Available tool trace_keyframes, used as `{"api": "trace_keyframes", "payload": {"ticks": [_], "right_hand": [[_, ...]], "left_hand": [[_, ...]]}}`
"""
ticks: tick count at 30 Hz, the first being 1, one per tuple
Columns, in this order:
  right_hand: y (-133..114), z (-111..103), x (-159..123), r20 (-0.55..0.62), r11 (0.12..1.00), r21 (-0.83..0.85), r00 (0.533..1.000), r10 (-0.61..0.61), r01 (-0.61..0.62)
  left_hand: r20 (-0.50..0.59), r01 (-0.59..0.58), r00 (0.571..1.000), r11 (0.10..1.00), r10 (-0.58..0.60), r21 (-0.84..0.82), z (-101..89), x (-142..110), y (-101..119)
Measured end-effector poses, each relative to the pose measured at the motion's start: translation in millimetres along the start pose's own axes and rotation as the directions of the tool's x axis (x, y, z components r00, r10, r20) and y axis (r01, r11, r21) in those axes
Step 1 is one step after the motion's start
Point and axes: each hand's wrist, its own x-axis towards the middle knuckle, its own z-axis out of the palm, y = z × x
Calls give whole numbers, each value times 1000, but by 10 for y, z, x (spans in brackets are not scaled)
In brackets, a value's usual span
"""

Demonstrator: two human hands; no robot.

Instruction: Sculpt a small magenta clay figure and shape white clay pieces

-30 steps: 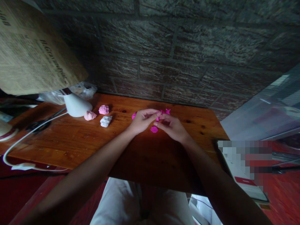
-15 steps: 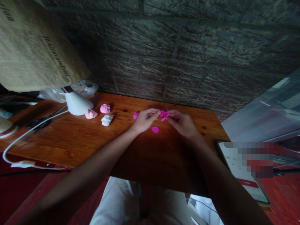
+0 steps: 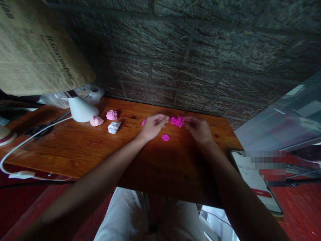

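On the wooden table [image 3: 75, 147], my left hand [image 3: 152, 126] and my right hand [image 3: 198, 129] rest near the far edge, fingers curled and pinched. Between them sits a bright magenta clay shape [image 3: 177, 121]; my right fingertips pinch its right side, and my left fingertips hover just left of it. A flat magenta clay disc [image 3: 165, 137] lies on the table below the hands. A bit of magenta clay [image 3: 143, 122] peeks out behind my left hand.
Two pale pink clay lumps [image 3: 111, 114] [image 3: 96, 121] and a white lump [image 3: 114, 127] lie at the left near a white lamp base [image 3: 82, 111] with its cord [image 3: 25, 144]. A phone [image 3: 255, 180] lies at the right edge. A brick wall stands behind.
My hands have drawn apart; the right hand moved up and right with the magenta shape, which now shows between them. The disc on the table has not moved.
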Motion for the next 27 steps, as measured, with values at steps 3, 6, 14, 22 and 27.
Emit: {"api": "trace_keyframes", "payload": {"ticks": [3, 6, 14, 22, 27], "right_hand": [[-3, 34, -6, 0, 1000, 3, 1000, 16, -16], [-12, 67, -13, 2, 999, 36, 999, 32, -32], [-4, 98, -16, -10, 994, 93, 998, 63, -62], [42, 116, -5, -40, 993, 98, 997, 73, -69], [34, 117, 2, -17, 983, 156, 994, 104, -100]], "left_hand": [[9, 2, 1000, 1000, -2, 10, 0, -4, 2], [16, -6, 1000, 1000, 5, 13, 2, -4, 1], [8, -25, 1000, 1000, 25, 2, 2, -2, -7], [37, -47, 998, 998, 46, 37, -8, -7, -15], [40, -62, 997, 998, 60, 30, -2, -7, -37]]}}
